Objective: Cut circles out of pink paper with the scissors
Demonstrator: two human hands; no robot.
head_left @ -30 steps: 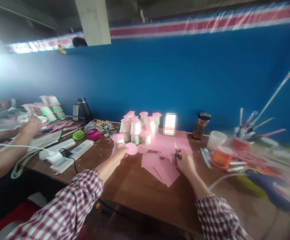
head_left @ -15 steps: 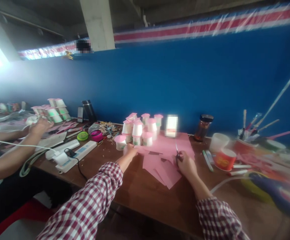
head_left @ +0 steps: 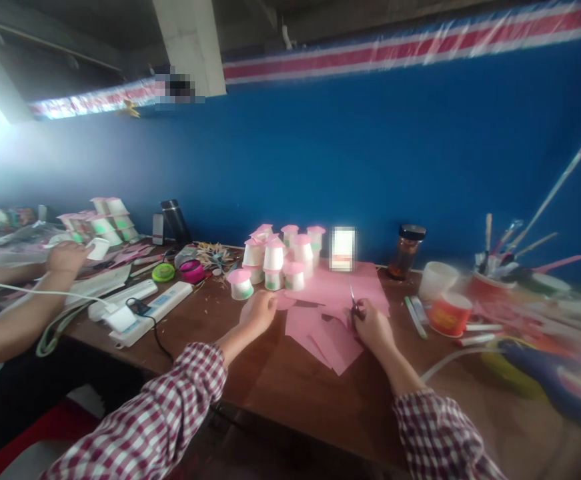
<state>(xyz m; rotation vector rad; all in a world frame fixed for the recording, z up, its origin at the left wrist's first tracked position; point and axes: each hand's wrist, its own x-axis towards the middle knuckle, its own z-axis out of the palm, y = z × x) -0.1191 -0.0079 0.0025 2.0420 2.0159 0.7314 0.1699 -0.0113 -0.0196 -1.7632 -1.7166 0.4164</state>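
i had the r hand (head_left: 371,327) w/ fingers wrapped round the black-handled scissors (head_left: 355,308), blades pointing away past the fingertips. the l hand (head_left: 257,313) was curled; couldn't tell if its fingers pinched anything. pink paper disc (head_left: 286,302) lay right by those fingertips, pink-topped paper cups (head_left: 273,259) just beyond. disc looked v. light, floppy, easily creased, prob. best taken by its rim; scissors stiff, best by the handles.

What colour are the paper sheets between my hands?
Pink sheets, best seen in the head view.
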